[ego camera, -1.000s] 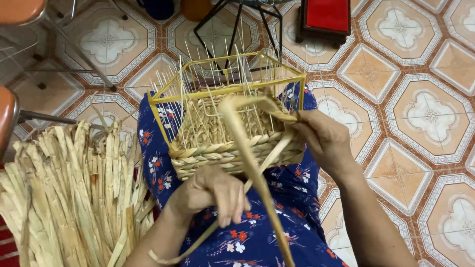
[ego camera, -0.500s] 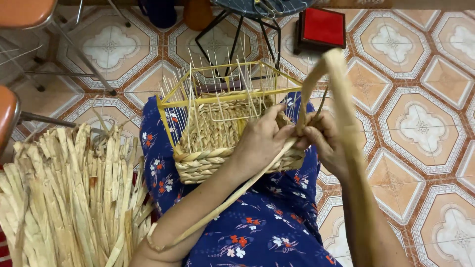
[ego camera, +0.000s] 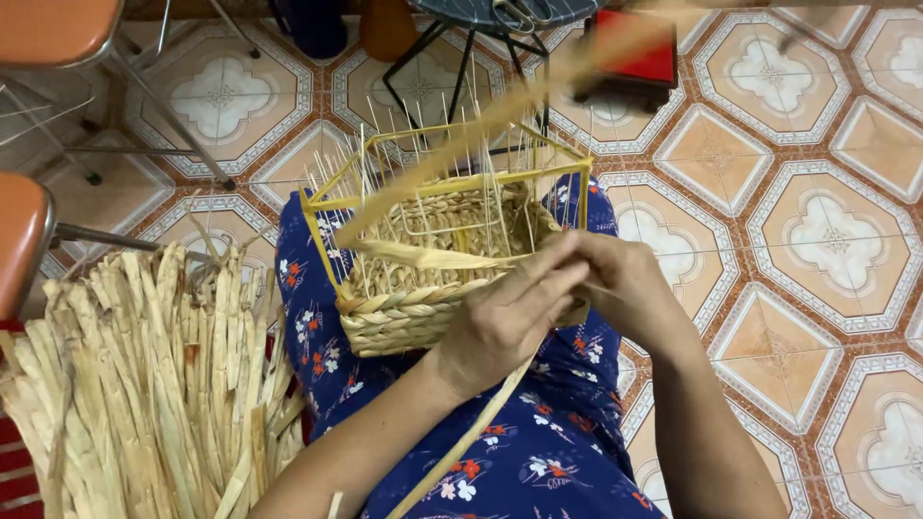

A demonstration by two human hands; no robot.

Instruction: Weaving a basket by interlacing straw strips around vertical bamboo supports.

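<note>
The half-woven basket (ego camera: pixel 433 279) rests on the person's lap. At the basket's near right corner, the left hand (ego camera: pixel 505 322) and right hand (ego camera: pixel 625 284) both have their fingers pinched closed on a flat straw strand (ego camera: pixel 437 258). A bundle of dried straw (ego camera: pixel 144 375) lies left of the basket.

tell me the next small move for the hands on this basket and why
Probably pull the strand snug against the woven rows and press it down. Both hands, left and right, meet at the basket wall's right end, the strand lies loosely across the upright stakes above the finished rows, and its long tail swings free, blurred, toward the top of the view.
</note>
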